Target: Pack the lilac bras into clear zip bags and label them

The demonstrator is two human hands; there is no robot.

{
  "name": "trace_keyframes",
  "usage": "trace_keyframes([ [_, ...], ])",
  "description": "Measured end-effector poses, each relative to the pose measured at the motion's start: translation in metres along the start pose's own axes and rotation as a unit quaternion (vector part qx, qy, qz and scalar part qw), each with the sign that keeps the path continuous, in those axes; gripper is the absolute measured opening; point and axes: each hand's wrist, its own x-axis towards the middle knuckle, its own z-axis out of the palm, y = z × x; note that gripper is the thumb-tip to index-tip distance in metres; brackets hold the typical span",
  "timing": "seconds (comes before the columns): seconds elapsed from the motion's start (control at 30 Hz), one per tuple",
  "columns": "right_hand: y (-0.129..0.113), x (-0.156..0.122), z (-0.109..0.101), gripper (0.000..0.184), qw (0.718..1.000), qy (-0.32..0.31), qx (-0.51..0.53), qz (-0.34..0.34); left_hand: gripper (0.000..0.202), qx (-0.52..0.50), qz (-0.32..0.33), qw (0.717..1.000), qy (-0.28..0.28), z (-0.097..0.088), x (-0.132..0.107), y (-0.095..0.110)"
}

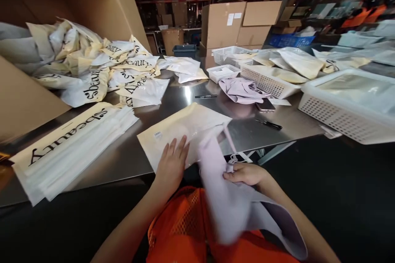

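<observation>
My left hand (173, 159) lies with fingers stretched out on a cream and clear plastic bag (163, 125), which bears a small barcode sticker. My right hand (247, 173) is closed on a lilac garment (219, 164) that hangs over the table's front edge and across my lap. Part of the garment is smeared by motion. A thin strap and a white tag (242, 157) dangle near my right fingers. To the left lies a stack of flat bags (80, 144) printed with "Sbeauty".
A large open carton (123, 16) of packed bags (92, 84) stands at left. Another lilac garment (242, 89), a phone (265, 105), a black pen (206, 96) and a cutter-like black tool (268, 124) lie on the metal table (179, 90). White baskets (348, 117) stand at right.
</observation>
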Motion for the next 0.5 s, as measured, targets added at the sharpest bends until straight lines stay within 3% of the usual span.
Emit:
trace_keyframes([
  [0.07, -0.013, 0.004, 0.001, 0.026, 0.994, -0.063, -0.031, 0.085, 0.06, -0.001, 0.01, 1.0, -0.004, -0.005, -0.003, 0.005],
  [0.1, -0.018, 0.006, 0.001, 0.024, 0.988, -0.063, -0.037, 0.133, 0.063, 0.006, 0.015, 1.0, -0.007, -0.007, -0.005, 0.007],
  [0.17, -0.024, 0.011, 0.001, 0.024, 0.975, -0.017, 0.025, 0.22, 0.066, 0.016, 0.028, 0.999, -0.027, -0.008, -0.009, 0.014],
  [0.23, -0.027, 0.016, 0.001, 0.025, 0.949, 0.048, 0.152, 0.27, 0.068, 0.008, 0.039, 0.997, -0.06, -0.008, -0.012, 0.022],
  [0.3, -0.033, 0.021, 0.002, 0.021, 0.917, 0.118, 0.253, 0.284, 0.07, -0.016, 0.046, 0.994, -0.099, -0.008, -0.013, 0.03],
  [0.4, -0.042, 0.031, 0.006, 0.013, 0.893, 0.2, 0.29, 0.28, 0.078, -0.083, 0.056, 0.986, -0.13, -0.012, -0.014, 0.036],
  [0.5, -0.046, 0.037, 0.011, 0.004, 0.902, 0.168, 0.297, 0.264, 0.073, -0.166, 0.052, 0.977, -0.123, -0.019, -0.015, 0.031],
])
